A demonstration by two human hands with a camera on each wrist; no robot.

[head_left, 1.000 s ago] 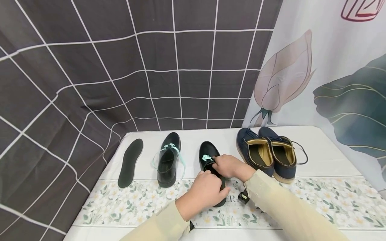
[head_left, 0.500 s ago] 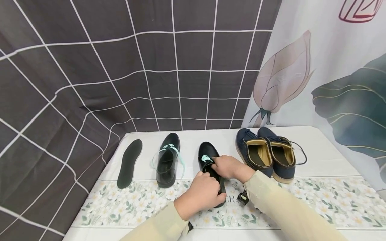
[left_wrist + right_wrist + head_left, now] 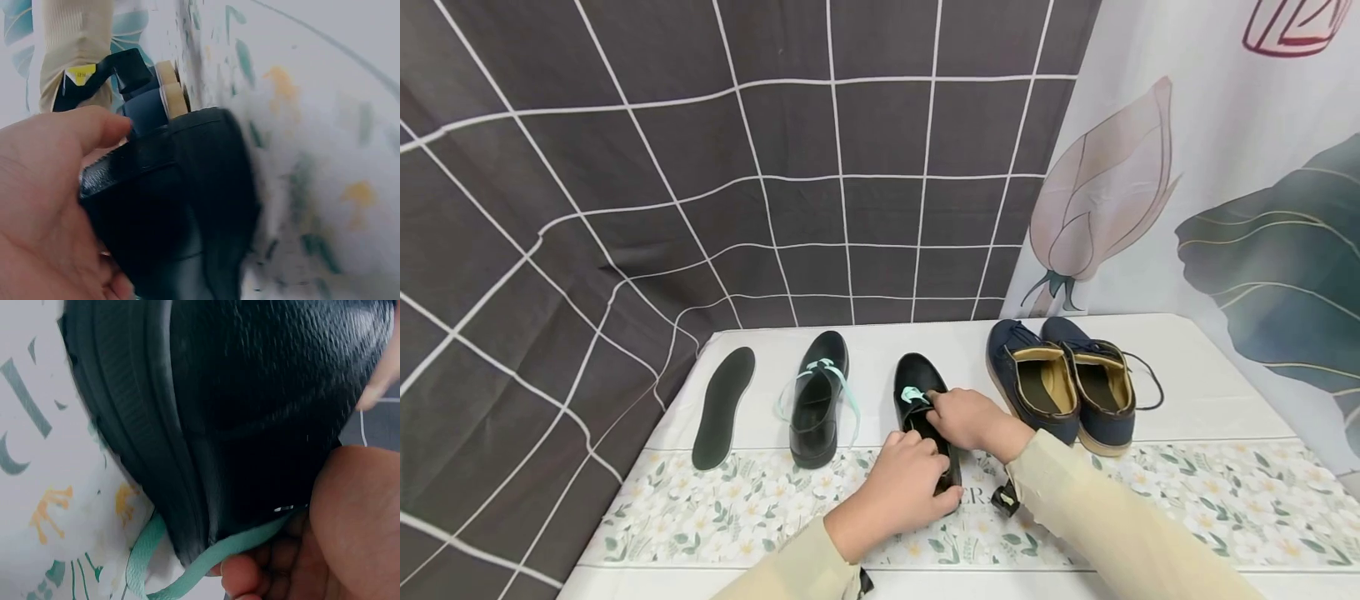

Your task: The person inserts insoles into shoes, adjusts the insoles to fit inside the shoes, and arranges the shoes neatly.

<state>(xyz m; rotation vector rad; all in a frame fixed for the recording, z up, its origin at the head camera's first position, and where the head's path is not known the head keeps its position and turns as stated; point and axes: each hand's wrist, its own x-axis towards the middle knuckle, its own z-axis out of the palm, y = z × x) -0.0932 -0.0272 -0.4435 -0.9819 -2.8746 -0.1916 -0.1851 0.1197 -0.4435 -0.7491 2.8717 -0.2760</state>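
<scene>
- The left hand (image 3: 904,482) has eased slightly back, holding the heel end of the black shoe (image 3: 916,375).
- The right hand (image 3: 967,419) grips its opening beside the mint laces (image 3: 914,395).
- The shoe stays mid-counter (image 3: 871,375); handling it seems unfinished.

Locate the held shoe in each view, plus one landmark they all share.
Head: the shoe is low, just right of centre.
Left wrist: lower centre, right of the left hand.
Right wrist: upper middle, cut by the top edge; right hand at lower right.
Shared landmark: floral cloth, low in head, right in left wrist, left in right wrist.
</scene>
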